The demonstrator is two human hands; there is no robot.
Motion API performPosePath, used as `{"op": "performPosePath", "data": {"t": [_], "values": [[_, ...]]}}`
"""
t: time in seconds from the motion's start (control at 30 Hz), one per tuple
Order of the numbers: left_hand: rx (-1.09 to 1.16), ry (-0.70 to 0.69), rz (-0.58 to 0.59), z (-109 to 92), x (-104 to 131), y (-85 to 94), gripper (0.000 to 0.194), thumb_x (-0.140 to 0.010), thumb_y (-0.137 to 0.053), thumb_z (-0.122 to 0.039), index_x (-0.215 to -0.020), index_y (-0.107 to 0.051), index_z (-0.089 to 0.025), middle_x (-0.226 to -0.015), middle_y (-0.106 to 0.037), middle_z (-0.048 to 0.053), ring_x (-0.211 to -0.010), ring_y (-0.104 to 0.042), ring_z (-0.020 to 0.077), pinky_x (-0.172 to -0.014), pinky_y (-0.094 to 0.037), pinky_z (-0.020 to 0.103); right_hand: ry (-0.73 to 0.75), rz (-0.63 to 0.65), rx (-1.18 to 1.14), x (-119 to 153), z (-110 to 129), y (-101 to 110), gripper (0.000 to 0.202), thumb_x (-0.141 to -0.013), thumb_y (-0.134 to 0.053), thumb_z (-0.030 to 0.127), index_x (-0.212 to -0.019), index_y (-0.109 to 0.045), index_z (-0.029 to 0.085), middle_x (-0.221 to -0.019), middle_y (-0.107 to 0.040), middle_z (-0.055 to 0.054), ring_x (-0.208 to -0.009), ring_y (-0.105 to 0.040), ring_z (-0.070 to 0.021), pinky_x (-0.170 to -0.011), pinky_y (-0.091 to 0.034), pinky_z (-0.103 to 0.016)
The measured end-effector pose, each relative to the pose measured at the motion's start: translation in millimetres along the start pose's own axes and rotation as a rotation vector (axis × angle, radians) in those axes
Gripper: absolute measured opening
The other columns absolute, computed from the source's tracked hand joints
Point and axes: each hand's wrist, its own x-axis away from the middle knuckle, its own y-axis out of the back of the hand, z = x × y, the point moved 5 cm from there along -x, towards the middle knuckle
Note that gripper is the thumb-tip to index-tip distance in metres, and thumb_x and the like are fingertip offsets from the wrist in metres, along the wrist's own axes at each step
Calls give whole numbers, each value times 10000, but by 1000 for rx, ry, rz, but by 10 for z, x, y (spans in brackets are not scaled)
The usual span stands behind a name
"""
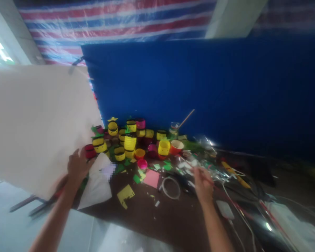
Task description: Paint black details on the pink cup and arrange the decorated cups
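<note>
At the left of the table, my left hand (78, 164) is beside a large white sheet (99, 182) and a red paper ring (90, 151); blur hides what its fingers hold, if anything. My right hand (202, 182) is over the cluttered right part of the table, its fingers closed on a thin brush-like stick (186, 161). Several yellow paper rings (130, 142) with black bands and small faces stand grouped at the back, with green and pink pieces among them. In front lie a pink paper square (151, 178) and a cut yellow piece (126, 196).
A large pale board (36, 122) stands at the left, a blue panel (186, 80) behind. A jar (174, 128) with a stick is at the back. A tape roll (170, 188), a yellow-handled tool (235, 175), cables and plastic wrap lie on the dark table (173, 217).
</note>
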Motion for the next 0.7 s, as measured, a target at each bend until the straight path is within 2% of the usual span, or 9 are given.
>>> {"op": "performPosePath", "data": {"t": [0.07,0.13,0.2,0.3,0.43,0.5,0.57,0.63,0.7], "values": [[157,9,-176,-138,236,113,578,-811,-456,-430,-1297,-390,-124,-1273,-456,188,-1163,-423,326,-934,-357,439,2,68,76,-394,54,-6,377,-801,-458,542,-817,-584,187,-764,-673,-76,-726,-630,-213,-694,-483,-349],[298,11,-274,-328,497,100,489,-821,-459,-373,-1245,-430,-133,-1197,-513,159,-1142,-444,294,-968,-349,426,-4,109,108,-768,60,-66,377,-781,-482,544,-799,-603,188,-724,-677,-65,-689,-630,-210,-662,-480,-340],[414,-34,-255,-553,736,-43,411,-812,-477,-340,-1177,-471,-151,-1133,-544,137,-1107,-474,281,-959,-370,420,-12,160,150,-1074,38,-184,348,-741,-544,525,-745,-617,186,-688,-676,-57,-665,-624,-204,-649,-471,-336],[514,-88,-157,-816,1021,-346,333,-814,-478,-290,-1122,-505,-167,-1078,-562,125,-1052,-508,273,-926,-406,419,-41,250,231,-1372,1,-384,299,-685,-621,479,-657,-634,182,-591,-652,-33,-592,-600,-185,-624,-450,-326],[550,-112,-97,-935,1263,-614,285,-811,-493,-251,-1085,-532,-181,-1028,-586,111,-999,-531,261,-875,-447,413,-88,324,358,-1599,3,-492,333,-718,-585,433,-564,-636,143,-557,-639,-66,-637,-620,-201,-668,-428,-338],[551,-129,-113,-904,1308,-621,260,-811,-488,-227,-1060,-547,-184,-1003,-598,100,-972,-544,250,-858,-456,408,-110,352,409,-1689,8,-484,368,-755,-544,415,-564,-652,119,-567,-645,-86,-687,-642,-218,-686,-424,-334],[523,-134,-161,-782,1251,-534,234,-810,-487,-217,-1029,-563,-184,-980,-606,94,-952,-550,244,-855,-454,401,-136,379,440,-1758,-3,-468,296,-744,-589,365,-589,-667,124,-595,-672,-90,-677,-650,-226,-670,-446,-318],[468,-112,-227,-552,1050,-375,213,-807,-496,-228,-1001,-575,-190,-969,-612,88,-948,-550,242,-867,-444,396,-165,401,454,-1801,-36,-458,241,-760,-579,299,-606,-672,138,-612,-691,-85,-618,-653,-215,-620,-474,-298],[405,-7,-303,-212,699,-191,180,-812,-493,-258,-955,-588,-204,-941,-621,78,-940,-558,245,-871,-435,398,-171,401,466,-1820,-72,-450,251,-791,-528,251,-612,-669,147,-619,-701,-77,-567,-653,-193,-573,-492,-274]]}}
